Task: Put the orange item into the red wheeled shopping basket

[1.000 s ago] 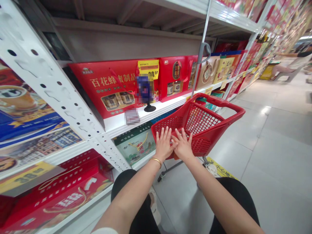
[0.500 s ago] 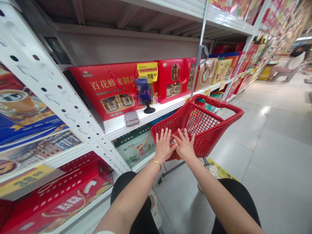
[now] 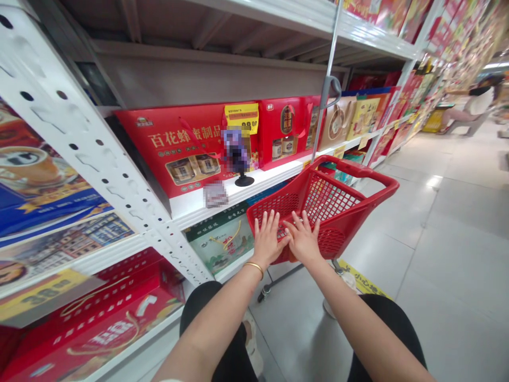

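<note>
Both arms reach forward over my knees. My left hand [image 3: 269, 243], with a gold bangle at the wrist, is open, palm down and fingers spread. Beside it my right hand [image 3: 304, 240] is open too, its thumb close to or touching the left thumb. In front of and behind the hands stands a red plastic shopping cart [image 3: 334, 199] with a mesh basket. Whether the fingers touch the cart, I cannot tell. On the white shelf edge stands a small device with a blurred screen on a round black base [image 3: 244, 181].
White metal shelving [image 3: 155, 223] fills the left side. Red gift boxes [image 3: 191, 143] line the middle shelf, with a green box [image 3: 222, 239] below. A grey-handled pole [image 3: 329, 87] rises behind the cart. A yellow floor sign [image 3: 368, 281] lies right. A seated person [image 3: 473, 103] is far back.
The hands keep their spread pose and place almost unchanged. The view has shifted very slightly, and the picture on the blurred screen differs.
</note>
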Tool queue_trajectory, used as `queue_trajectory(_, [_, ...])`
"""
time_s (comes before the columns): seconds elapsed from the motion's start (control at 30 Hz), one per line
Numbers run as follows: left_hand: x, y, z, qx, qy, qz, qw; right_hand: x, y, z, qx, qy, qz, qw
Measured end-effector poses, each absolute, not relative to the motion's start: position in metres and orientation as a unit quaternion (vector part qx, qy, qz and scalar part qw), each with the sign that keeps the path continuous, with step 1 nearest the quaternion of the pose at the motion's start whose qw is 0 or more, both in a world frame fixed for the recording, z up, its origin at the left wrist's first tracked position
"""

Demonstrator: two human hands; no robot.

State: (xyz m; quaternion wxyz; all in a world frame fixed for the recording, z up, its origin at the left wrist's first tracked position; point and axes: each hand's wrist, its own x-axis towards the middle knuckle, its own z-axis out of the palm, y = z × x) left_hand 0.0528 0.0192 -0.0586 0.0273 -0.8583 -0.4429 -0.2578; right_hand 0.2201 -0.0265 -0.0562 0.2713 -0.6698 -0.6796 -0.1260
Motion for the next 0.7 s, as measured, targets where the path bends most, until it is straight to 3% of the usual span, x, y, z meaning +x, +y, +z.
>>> queue_trajectory(0.3, [0.053, 0.019, -0.059, -0.858, -0.444, -0.256, 0.033, 0.257, -0.012, -0.045, -0.742, -0.594, -0.150, 0.271])
queue_trajectory(0.57, [0.052, 0.018, -0.057, -0.858, -0.450, -0.245, 0.036, 0.208, -0.034, -0.060, -0.643, -0.712, -0.104, 0.260])
queue_trajectory(0.7, [0.052, 0.017, -0.057, -0.858, -0.450, -0.244, 0.037, 0.237, -0.024, -0.054, -0.703, -0.643, -0.132, 0.274])
